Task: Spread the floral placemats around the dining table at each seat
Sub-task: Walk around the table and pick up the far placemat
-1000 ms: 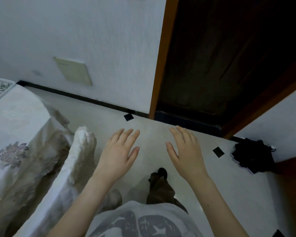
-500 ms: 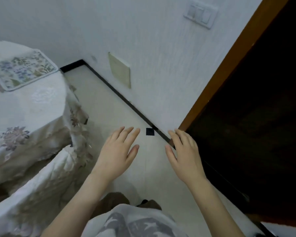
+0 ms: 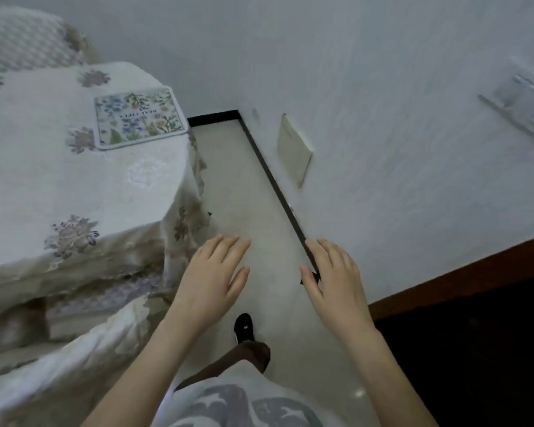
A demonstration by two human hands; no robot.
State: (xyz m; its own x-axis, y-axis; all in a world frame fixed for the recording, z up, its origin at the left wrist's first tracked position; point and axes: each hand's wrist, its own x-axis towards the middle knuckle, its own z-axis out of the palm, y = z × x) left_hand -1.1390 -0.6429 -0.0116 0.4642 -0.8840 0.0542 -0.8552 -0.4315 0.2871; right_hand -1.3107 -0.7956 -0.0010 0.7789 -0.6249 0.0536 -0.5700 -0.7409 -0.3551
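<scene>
Rectangular floral placemat (image 3: 139,117) on embroidered tablecloth (image 3: 74,186)

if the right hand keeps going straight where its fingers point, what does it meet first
Probably the black baseboard at the foot of the white wall; the right hand is open and empty, fingers aimed along it. Depth is unclear.

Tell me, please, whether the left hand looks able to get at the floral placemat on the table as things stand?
Probably not without a step forward. The left hand is open and empty over the floor, well short of the floral placemat lying at the table's far corner. Nothing blocks the way; the tablecloth between them is bare.
</scene>
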